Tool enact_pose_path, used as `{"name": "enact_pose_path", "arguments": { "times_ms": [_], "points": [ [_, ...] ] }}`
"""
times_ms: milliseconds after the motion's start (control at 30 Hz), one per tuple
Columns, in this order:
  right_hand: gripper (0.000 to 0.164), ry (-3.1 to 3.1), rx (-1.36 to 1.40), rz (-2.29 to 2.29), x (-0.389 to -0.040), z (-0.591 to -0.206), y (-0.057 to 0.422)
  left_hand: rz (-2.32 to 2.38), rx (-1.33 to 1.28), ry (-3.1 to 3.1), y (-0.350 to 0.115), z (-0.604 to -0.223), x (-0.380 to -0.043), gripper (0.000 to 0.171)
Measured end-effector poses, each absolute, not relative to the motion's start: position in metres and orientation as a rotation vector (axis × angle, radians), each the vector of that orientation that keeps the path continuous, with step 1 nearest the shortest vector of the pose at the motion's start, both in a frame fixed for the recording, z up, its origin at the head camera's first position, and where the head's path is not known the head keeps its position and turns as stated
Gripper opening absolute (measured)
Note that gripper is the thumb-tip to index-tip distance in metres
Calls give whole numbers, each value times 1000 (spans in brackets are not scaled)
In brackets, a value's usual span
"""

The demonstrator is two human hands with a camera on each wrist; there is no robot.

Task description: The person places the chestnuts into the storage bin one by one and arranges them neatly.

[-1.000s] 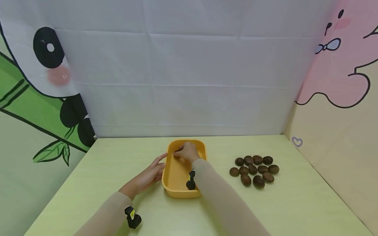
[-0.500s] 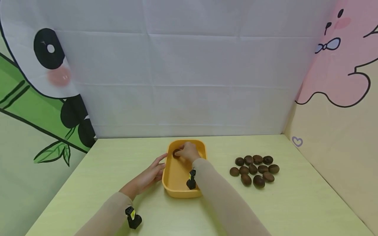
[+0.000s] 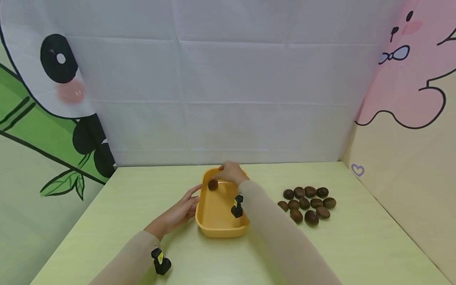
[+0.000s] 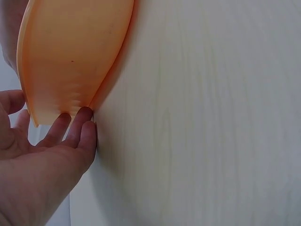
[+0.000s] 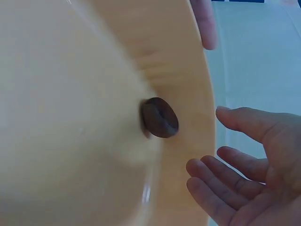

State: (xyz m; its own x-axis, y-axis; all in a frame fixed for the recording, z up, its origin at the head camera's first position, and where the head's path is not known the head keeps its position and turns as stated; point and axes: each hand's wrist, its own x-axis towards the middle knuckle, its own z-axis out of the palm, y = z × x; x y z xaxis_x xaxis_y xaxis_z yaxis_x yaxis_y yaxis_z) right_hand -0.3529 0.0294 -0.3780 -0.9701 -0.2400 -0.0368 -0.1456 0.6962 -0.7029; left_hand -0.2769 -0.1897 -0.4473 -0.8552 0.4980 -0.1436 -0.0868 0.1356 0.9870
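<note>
Right sleeve [image 3: 281, 229]: it crosses the right edge of the tray [image 3: 217, 213], hiding part of it, and clips the leftmost nut of the group [image 3: 304, 203] on the table [image 3: 370, 245].
Right hand [image 3: 231, 173]: over the far end of the tray, covering the far right corner; from the head view some of my fingertips are hard to make out.
Right grip: holding nothing, thumb and fingers apart, clear of the loose nut [image 3: 213, 185].
Loose nut: inside the tray, toward the far left corner (it blurs in the right wrist view, so I cannot tell whether it touches the wall).
Left hand [image 3: 183, 208]: at the tray's left side, fingers spread and resting against the outer wall, clamped on nothing.
Half a second ago: my right fingers were on the loose nut; now they have lifted away and the nut shows uncovered. My left hand and the tray look much the same.
Left wrist view: shows my fingertips along the outer wall, which the head view loses under the rim; the tray's inside is hidden there.
Right wrist view: shows my spread right fingers, some tips against the tray wall behind them, plus a left finger cut off at the top.
</note>
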Motion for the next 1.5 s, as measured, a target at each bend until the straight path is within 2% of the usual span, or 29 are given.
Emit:
{"name": "enact_pose_path", "arguments": {
  "times_ms": [467, 667, 1233, 1500],
  "points": [
    [45, 2856, -529, -890, -343, -345, 77, 1757, 374, 1999, -188, -442, -278, 58],
    [43, 2849, -610, -868, -333, -343, 109, 1759, 357, 2001, -190, -442, -276, 58],
    [34, 2785, -535, -772, -306, -399, 205, 1767, 367, 1993, -189, -447, -274, 58],
    [34, 2760, -554, -819, -292, -418, 231, 1776, 342, 2005, -189, -448, -275, 58]
  ]
}}
